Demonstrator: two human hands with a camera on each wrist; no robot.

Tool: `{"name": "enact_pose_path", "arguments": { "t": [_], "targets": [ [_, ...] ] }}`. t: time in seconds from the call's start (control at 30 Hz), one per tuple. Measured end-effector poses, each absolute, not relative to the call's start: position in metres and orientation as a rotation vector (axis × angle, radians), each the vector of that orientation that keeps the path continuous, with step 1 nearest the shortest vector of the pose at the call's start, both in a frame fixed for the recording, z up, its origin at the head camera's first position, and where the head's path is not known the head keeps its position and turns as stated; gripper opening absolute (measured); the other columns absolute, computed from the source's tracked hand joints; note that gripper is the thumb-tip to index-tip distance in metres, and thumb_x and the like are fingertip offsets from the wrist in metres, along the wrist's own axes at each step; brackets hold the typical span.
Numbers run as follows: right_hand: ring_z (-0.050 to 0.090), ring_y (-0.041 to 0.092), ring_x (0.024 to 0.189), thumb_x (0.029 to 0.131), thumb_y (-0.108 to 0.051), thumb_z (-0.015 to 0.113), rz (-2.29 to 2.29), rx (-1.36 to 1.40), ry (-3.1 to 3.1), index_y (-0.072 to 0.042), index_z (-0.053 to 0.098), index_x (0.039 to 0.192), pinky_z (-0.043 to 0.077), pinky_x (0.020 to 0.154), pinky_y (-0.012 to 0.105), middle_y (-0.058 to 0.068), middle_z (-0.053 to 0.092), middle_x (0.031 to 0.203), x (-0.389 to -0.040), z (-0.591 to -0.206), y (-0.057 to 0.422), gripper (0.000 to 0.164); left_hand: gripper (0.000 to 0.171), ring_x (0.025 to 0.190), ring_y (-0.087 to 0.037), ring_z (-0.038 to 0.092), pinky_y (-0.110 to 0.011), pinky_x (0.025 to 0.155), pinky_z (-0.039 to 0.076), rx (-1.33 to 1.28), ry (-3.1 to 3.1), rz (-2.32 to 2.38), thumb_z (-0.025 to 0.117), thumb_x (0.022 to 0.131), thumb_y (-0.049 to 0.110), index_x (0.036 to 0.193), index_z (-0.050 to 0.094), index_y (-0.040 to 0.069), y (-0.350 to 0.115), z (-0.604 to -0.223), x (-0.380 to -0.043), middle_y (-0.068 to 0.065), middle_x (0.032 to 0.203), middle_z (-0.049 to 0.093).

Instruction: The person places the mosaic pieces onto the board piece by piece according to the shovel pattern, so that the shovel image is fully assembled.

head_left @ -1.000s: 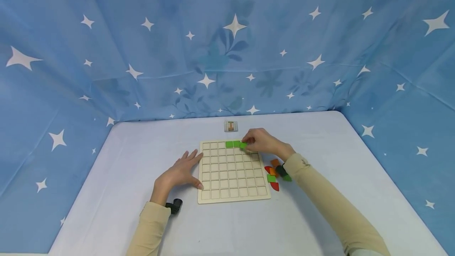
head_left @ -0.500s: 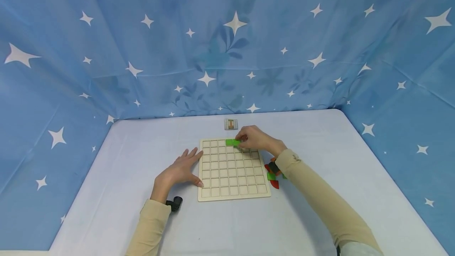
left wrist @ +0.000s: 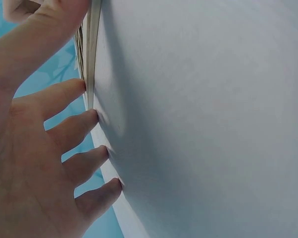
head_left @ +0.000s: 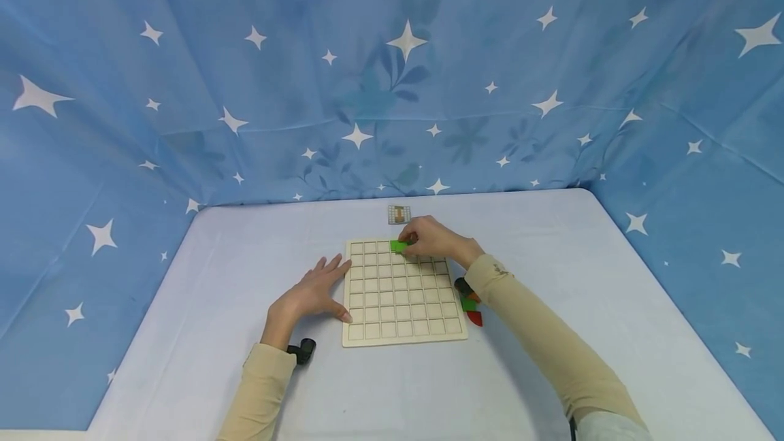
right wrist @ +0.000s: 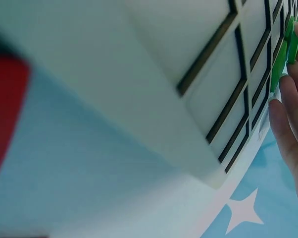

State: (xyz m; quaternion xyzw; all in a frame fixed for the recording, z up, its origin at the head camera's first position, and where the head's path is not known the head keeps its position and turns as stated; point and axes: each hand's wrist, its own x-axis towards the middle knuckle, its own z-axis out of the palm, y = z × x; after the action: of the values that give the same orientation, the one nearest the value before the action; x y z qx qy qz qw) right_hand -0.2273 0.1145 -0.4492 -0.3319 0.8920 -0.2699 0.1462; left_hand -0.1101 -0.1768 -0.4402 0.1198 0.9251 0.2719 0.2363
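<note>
A pale wooden grid board (head_left: 393, 304) lies flat on the table. At its left edge rests my left hand (head_left: 308, 293), its fingers straight and spread; in the left wrist view the left hand (left wrist: 45, 144) has fingertips at the board's side (left wrist: 92, 54) and on the table. My right hand (head_left: 427, 236) is over the board's far row, pinching a green tile (right wrist: 293, 47) between thumb and finger. Beside that tile, another green tile (right wrist: 279, 64) sits in the far row. The right hand hides part of that row in the head view.
A small pattern card (head_left: 399, 214) lies beyond the board. Right of the board are loose pieces, including a green tile (head_left: 469, 305) and a red curved piece (head_left: 474, 318), partly hidden by the right sleeve (head_left: 533, 325). A blue starry curtain (head_left: 275, 87) surrounds the table.
My right hand has moved left along the far row with a green tile, now covering cells where green tiles showed before. The left hand has stayed at the board's edge.
</note>
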Motion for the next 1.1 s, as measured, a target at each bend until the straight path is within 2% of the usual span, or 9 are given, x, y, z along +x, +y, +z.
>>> {"name": "enact_pose_path", "arguments": {
  "t": [0.2,0.33,0.43,0.73,1.1],
  "targets": [
    [0.068,0.019,0.097,0.092,-0.014,0.077,-0.760,-0.986,2.557,-0.006,0.078,0.115,0.057,0.081,0.032,0.010,0.074,0.118,-0.230,-0.447,0.104,0.025,0.115,0.159,-0.043,0.003,-0.061,0.128,0.009,0.334,2.543,0.748,0.095,0.069,0.032,0.163,0.031,0.011,-0.178,-0.443,-0.110,-0.015,0.172,0.015],
    [0.070,0.018,0.096,0.092,-0.013,0.077,-0.768,-1.009,2.556,-0.007,0.079,0.115,0.057,0.080,0.032,0.009,0.076,0.114,-0.233,-0.448,0.096,0.023,0.115,0.159,-0.043,0.004,-0.061,0.128,0.009,0.339,2.547,0.740,0.095,0.070,0.032,0.163,0.031,0.010,-0.178,-0.442,-0.110,-0.016,0.172,0.015],
    [0.068,0.014,0.090,0.092,-0.014,0.077,-0.745,-1.024,2.564,-0.007,0.079,0.113,0.057,0.079,0.030,0.006,0.075,0.107,-0.234,-0.448,0.092,0.022,0.115,0.159,-0.043,0.003,-0.061,0.129,0.009,0.336,2.545,0.736,0.095,0.070,0.033,0.163,0.030,0.011,-0.178,-0.440,-0.110,-0.016,0.172,0.015],
    [0.066,0.016,0.093,0.092,-0.013,0.077,-0.715,-1.038,2.570,-0.007,0.079,0.115,0.057,0.082,0.031,0.008,0.072,0.112,-0.233,-0.446,0.084,0.023,0.115,0.159,-0.044,0.005,-0.062,0.128,0.011,0.336,2.544,0.735,0.095,0.070,0.032,0.163,0.031,0.010,-0.176,-0.437,-0.109,-0.017,0.172,0.016],
    [0.064,0.015,0.090,0.092,-0.014,0.078,-0.678,-1.046,2.591,-0.008,0.079,0.114,0.057,0.079,0.030,0.006,0.072,0.107,-0.234,-0.448,0.075,0.023,0.115,0.159,-0.041,0.003,-0.063,0.128,0.011,0.305,2.541,0.733,0.095,0.069,0.033,0.163,0.032,0.013,-0.177,-0.441,-0.111,-0.013,0.173,0.015]
  ]
}}
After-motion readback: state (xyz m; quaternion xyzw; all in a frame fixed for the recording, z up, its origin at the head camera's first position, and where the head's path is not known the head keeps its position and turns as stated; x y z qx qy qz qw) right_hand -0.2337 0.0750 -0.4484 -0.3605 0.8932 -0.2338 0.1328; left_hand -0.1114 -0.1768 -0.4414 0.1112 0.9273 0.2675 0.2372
